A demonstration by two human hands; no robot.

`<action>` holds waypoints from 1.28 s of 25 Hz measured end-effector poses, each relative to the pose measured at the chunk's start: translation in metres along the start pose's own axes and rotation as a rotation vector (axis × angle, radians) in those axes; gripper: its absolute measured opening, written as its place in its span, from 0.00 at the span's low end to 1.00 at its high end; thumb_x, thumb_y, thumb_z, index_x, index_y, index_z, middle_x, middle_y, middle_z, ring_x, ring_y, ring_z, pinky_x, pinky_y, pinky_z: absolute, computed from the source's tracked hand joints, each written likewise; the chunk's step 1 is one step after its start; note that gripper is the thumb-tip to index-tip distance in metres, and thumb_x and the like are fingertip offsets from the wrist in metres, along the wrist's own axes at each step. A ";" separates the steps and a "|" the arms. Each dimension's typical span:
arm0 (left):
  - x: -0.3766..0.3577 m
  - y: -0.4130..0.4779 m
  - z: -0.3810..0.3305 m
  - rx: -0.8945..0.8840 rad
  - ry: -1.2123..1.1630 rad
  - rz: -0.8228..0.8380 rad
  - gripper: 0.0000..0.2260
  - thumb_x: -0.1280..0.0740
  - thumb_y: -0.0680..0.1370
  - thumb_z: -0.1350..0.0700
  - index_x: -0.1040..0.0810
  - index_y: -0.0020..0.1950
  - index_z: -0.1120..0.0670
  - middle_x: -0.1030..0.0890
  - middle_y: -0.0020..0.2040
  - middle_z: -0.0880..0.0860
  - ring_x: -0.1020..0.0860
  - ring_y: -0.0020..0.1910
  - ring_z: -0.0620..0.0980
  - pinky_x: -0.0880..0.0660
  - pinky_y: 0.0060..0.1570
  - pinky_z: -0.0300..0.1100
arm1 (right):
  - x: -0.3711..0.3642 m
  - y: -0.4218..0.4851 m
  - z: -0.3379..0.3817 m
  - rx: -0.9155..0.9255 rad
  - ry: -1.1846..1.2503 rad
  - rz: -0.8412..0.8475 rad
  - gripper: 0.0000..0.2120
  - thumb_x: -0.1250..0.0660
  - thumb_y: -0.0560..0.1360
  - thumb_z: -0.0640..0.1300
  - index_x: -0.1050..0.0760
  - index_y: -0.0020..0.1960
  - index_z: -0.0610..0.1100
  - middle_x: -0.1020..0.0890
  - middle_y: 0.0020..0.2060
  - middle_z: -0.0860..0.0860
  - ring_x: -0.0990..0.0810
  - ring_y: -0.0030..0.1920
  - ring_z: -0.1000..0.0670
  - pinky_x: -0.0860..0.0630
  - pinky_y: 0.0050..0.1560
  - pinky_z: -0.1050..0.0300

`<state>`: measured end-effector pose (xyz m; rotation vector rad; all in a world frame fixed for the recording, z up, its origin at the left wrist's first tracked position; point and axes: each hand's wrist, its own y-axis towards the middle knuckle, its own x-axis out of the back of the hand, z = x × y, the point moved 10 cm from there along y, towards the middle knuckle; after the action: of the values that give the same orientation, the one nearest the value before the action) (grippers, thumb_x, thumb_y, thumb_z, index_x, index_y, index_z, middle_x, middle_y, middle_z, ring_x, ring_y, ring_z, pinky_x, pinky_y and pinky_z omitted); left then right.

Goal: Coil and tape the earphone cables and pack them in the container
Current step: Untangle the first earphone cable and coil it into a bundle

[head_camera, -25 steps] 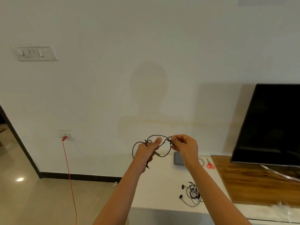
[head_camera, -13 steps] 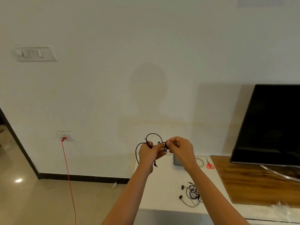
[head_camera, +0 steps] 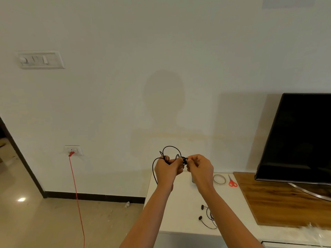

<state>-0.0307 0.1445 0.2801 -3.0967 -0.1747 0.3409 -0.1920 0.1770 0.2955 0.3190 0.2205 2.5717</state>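
I hold a black earphone cable (head_camera: 170, 147) in the air above the white table (head_camera: 180, 203). My left hand (head_camera: 165, 170) grips its coiled loops; one loop hangs down past the wrist. My right hand (head_camera: 200, 168) pinches the cable's end right beside the left thumb. A second black earphone (head_camera: 207, 217) lies tangled on the table near the front edge, partly hidden by my right forearm. A grey container (head_camera: 193, 179) shows only as a sliver behind my right hand. A roll of clear tape (head_camera: 219, 179) lies to its right.
Red-handled scissors (head_camera: 232, 182) lie beside the tape. A wooden board (head_camera: 279, 201) carries a black TV (head_camera: 300, 138) on the right. A red cord (head_camera: 77, 197) hangs from a wall socket down to the floor on the left.
My hands have come together and dropped slightly. The wide loop between them has been gathered into smaller coils in the left hand.
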 end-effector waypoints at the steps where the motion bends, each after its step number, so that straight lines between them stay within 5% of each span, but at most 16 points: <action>1: 0.000 0.001 -0.001 0.000 -0.005 0.005 0.15 0.27 0.71 0.64 0.35 0.40 0.55 0.18 0.37 0.55 0.18 0.32 0.50 0.18 0.36 0.41 | -0.001 0.001 -0.003 -0.028 0.033 0.017 0.05 0.35 0.75 0.37 0.22 0.43 0.43 0.16 0.36 0.47 0.17 0.38 0.48 0.22 0.40 0.59; 6: -0.002 0.002 -0.002 0.010 -0.044 0.031 0.16 0.27 0.71 0.64 0.35 0.40 0.55 0.20 0.38 0.57 0.17 0.37 0.53 0.20 0.34 0.37 | -0.010 0.002 -0.017 -0.212 0.299 0.092 0.04 0.35 0.76 0.35 0.22 0.45 0.39 0.16 0.40 0.43 0.16 0.41 0.47 0.20 0.42 0.62; 15: 0.001 0.008 0.003 0.053 0.070 0.030 0.14 0.29 0.73 0.60 0.35 0.38 0.54 0.22 0.36 0.53 0.17 0.36 0.51 0.21 0.35 0.38 | -0.017 0.000 -0.012 -0.145 0.283 0.212 0.07 0.36 0.76 0.34 0.20 0.44 0.40 0.21 0.30 0.47 0.30 0.30 0.52 0.31 0.33 0.62; 28: -0.018 0.005 0.009 0.108 -0.006 0.309 0.11 0.38 0.79 0.60 0.37 0.40 0.52 0.18 0.44 0.54 0.16 0.48 0.51 0.26 0.37 0.37 | -0.024 0.000 -0.019 -0.368 0.366 0.234 0.07 0.35 0.77 0.40 0.20 0.43 0.41 0.22 0.32 0.48 0.29 0.33 0.53 0.29 0.34 0.62; 32: -0.013 0.004 0.018 0.238 -0.172 0.278 0.11 0.34 0.78 0.60 0.33 0.39 0.53 0.18 0.43 0.55 0.18 0.41 0.51 0.22 0.33 0.37 | -0.022 0.000 -0.020 -0.316 0.297 0.269 0.05 0.34 0.76 0.38 0.20 0.44 0.39 0.25 0.27 0.50 0.32 0.29 0.53 0.32 0.27 0.65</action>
<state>-0.0466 0.1392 0.2655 -2.8523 0.2776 0.5887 -0.1789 0.1636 0.2723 -0.1633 -0.1345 2.8566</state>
